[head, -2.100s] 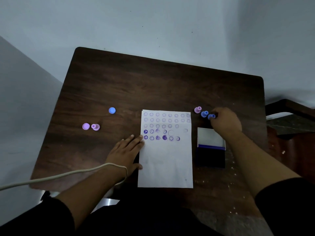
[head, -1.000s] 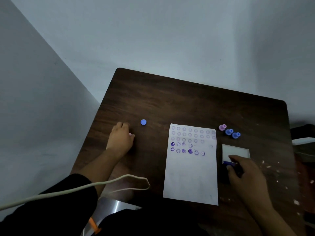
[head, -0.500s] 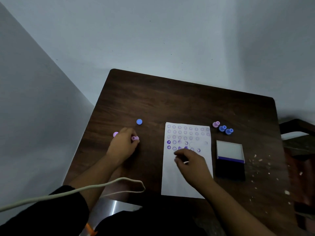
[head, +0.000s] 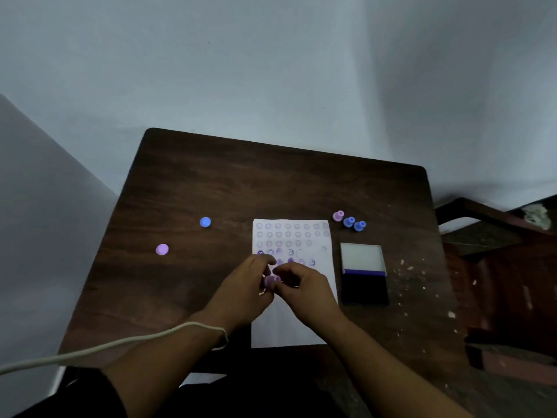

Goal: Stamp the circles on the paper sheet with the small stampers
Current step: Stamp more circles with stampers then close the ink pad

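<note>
A white paper sheet point(head: 297, 321) with rows of printed circles lies on the dark wooden table point(head: 271, 182); several lower circles carry purple stamps. Over the sheet's middle, my left hand point(head: 244, 291) and my right hand point(head: 301, 285) meet around a small pink stamper point(head: 271, 279), fingers of both touching it. An open ink pad point(head: 363, 273) sits just right of the sheet. One pink stamper point(head: 338, 216) and two blue stampers point(head: 353, 223) stand beyond the pad.
A blue cap point(head: 205, 222) and a pink cap point(head: 162, 249) lie on the table's left half. A pale cord point(head: 120, 345) loops over my left wrist. A dark wooden chair point(head: 494, 236) stands at the right, and white specks dot the table's right edge.
My left hand carried the pink stamper from the table's left side to over the sheet. My right hand moved up to meet it, leaving the pink cap behind.
</note>
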Demonstrator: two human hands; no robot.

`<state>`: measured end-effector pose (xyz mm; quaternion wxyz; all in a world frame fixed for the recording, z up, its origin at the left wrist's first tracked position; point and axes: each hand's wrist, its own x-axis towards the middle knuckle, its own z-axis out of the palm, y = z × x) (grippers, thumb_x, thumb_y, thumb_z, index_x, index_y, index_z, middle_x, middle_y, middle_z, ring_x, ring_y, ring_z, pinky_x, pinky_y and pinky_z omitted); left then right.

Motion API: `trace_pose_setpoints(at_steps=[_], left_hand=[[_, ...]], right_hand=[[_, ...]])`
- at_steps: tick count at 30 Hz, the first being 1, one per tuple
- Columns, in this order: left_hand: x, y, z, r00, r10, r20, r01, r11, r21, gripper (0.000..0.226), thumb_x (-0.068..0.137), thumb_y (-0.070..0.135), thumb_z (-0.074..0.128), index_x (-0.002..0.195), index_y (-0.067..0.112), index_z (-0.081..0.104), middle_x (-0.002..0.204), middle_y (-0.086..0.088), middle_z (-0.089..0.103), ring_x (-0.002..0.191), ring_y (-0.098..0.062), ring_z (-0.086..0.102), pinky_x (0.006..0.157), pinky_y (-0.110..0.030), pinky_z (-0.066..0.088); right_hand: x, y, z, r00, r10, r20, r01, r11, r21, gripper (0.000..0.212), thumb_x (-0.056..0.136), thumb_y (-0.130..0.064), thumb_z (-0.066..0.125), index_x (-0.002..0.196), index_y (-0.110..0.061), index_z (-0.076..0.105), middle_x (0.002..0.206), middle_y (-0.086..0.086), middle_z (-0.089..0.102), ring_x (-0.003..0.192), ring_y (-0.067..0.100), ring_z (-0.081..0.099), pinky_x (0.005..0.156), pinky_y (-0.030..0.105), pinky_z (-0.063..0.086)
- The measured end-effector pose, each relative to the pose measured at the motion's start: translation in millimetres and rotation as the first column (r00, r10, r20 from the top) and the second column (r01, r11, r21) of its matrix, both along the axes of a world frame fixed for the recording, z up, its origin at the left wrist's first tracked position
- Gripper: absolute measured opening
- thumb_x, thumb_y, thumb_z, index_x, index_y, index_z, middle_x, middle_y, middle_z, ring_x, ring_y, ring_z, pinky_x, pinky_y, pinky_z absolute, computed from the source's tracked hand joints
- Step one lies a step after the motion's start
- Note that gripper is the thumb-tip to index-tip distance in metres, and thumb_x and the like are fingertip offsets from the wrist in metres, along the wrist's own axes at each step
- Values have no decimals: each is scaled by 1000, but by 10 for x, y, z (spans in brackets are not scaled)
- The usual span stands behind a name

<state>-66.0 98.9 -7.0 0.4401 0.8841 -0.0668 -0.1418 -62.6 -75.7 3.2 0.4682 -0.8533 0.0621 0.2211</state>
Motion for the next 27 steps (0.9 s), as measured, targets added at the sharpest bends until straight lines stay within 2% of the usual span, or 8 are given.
trace_pose_setpoints(at_steps=[2, 6, 8, 10, 13, 19, 24, 27], left_hand=[[9, -120, -9, 997, -83, -4, 83, 996, 32, 47, 92, 30, 72, 136, 27, 53, 117, 9, 60, 89, -7, 64, 83, -29, 56], [34, -256, -95, 974, -224, -21, 224, 955, 194, 65, 90, 42, 74, 145, 36, 42, 147, 14, 44, 115, -11, 60, 91, -27, 54], [36, -237, -169, 968, -251, -29, 250, 933, 261, 66, 89, 45, 73, 146, 36, 40, 153, 14, 38, 128, -14, 52, 99, -30, 51], [24, -185, -264, 960, -273, -58, 275, 896, 350, 71, 89, 48, 72, 150, 32, 38, 158, 10, 34, 137, -17, 43, 110, -33, 43], [-5, -74, -435, 949, -285, -134, 314, 814, 488, 89, 88, 55, 69, 159, 26, 24, 168, 1, 20, 151, -22, 23, 122, -38, 26], [-71, 76, -664, 941, -249, -231, 339, 680, 650, 121, 75, 69, 69, 162, 22, -1, 170, 8, -13, 156, -24, -9, 125, -46, 8], [-111, 100, -679, 937, -264, -229, 347, 636, 689, 120, 76, 71, 66, 162, 23, -2, 169, 10, -19, 156, -23, -11, 124, -50, 7], [-106, 80, -653, 938, -252, -240, 347, 643, 682, 119, 77, 70, 68, 163, 24, -1, 169, 11, -19, 156, -22, -12, 124, -52, 8]], right_hand=[[-38, -119, -21, 1000, -6, -9, 5, 1000, -7, 13, 89, -42, 77, 101, -36, 77, 97, -21, 75, 92, -8, 68, 83, 13, 51], [-29, -545, -54, 997, -82, -14, 81, 994, -72, 13, 87, -46, 78, 97, -37, 76, 94, -26, 73, 89, -10, 67, 75, 8, 51], [20, -824, -94, 986, -157, -54, 149, 981, -123, 9, 88, -44, 77, 94, -37, 74, 91, -27, 72, 87, -10, 66, 76, 17, 55], [78, -1106, -151, 968, -238, -77, 215, 950, -226, 10, 89, -45, 75, 89, -37, 70, 85, -22, 72, 78, -4, 69, 71, 24, 57], [142, -1429, -263, 956, -276, -99, 222, 902, -371, 14, 93, -45, 70, 89, -35, 61, 84, -11, 70, 75, 5, 69, 61, 23, 50], [300, -1648, -399, 989, -119, -82, 51, 817, -574, 17, 101, -26, 59, 84, -27, 61, 88, -3, 64, 82, 10, 63, 71, 25, 50], [329, -1569, -327, 993, 37, -111, -97, 791, -604, 15, 100, -25, 58, 86, -25, 62, 90, -3, 60, 79, 7, 58, 73, 25, 46], [330, -1514, -257, 979, 105, -172, -191, 755, -627, 14, 102, -26, 57, 102, -19, 69, 98, 1, 64, 88, 13, 62, 82, 28, 50]])
